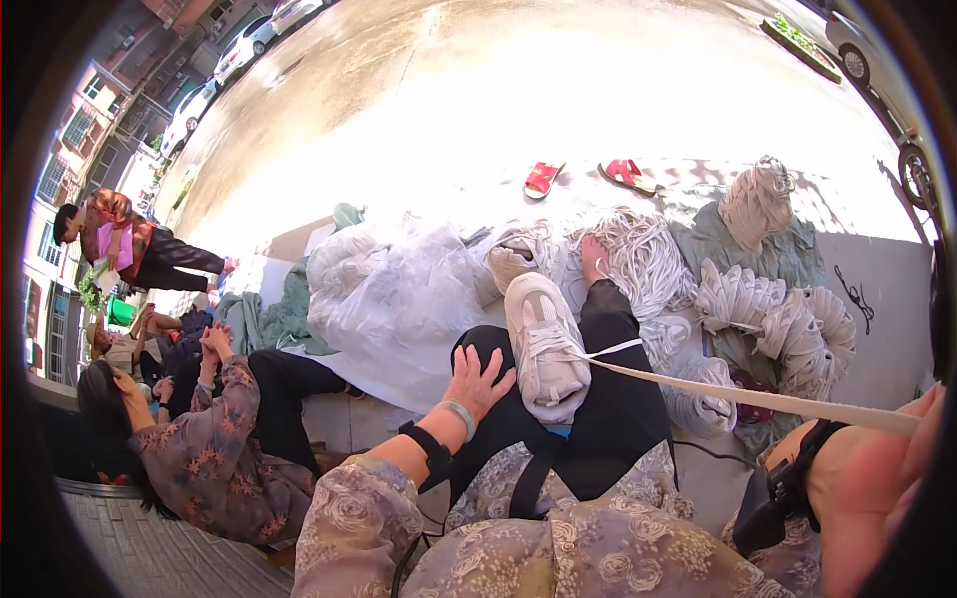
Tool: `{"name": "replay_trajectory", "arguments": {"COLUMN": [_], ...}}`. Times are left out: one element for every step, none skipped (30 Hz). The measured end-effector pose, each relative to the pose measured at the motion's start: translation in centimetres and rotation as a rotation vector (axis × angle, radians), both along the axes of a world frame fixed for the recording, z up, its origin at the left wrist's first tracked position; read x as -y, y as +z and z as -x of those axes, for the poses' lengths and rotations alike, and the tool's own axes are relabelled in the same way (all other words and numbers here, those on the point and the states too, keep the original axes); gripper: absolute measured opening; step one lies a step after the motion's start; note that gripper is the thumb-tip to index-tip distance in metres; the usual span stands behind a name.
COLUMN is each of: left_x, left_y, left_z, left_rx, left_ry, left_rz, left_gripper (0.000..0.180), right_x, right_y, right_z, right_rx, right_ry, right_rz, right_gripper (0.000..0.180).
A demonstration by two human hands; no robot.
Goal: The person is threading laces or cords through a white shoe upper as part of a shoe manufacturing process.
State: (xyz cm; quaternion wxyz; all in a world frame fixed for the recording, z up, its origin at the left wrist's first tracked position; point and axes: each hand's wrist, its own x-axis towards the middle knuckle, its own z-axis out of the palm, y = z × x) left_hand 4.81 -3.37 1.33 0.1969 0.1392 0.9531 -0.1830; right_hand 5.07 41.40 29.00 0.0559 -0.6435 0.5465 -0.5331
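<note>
My left hand (477, 379) rests with fingers spread on my knee in black trousers (608, 399), right next to my white sneaker (543, 344). A cream woven strap (758, 399) runs taut from the sneaker across to my right hand (887, 478) at the lower right, which grips the strap's end. Both wrists carry black bands. My other leg stretches out toward the rope heap.
Bundles of white rope (648, 259) and coiled hanks (788, 319) lie on green cloth ahead. A clear plastic sheet heap (389, 289) sits at the left. Two red sandals (583, 177) lie on the concrete. A seated person in a floral top (209, 448) is at my left; others sit behind.
</note>
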Motion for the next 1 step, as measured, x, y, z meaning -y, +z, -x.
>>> {"name": "replay_trajectory", "arguments": {"left_x": [-0.50], "left_y": [0.40], "left_z": [0.23], "left_rx": [0.018], "left_ry": [-0.016], "left_rz": [0.022], "left_gripper": [0.050], "right_x": [0.46], "right_y": [-0.15], "right_z": [-0.93], "right_rx": [0.028], "right_ry": [-0.006], "right_rz": [0.001], "right_gripper": [0.037]}}
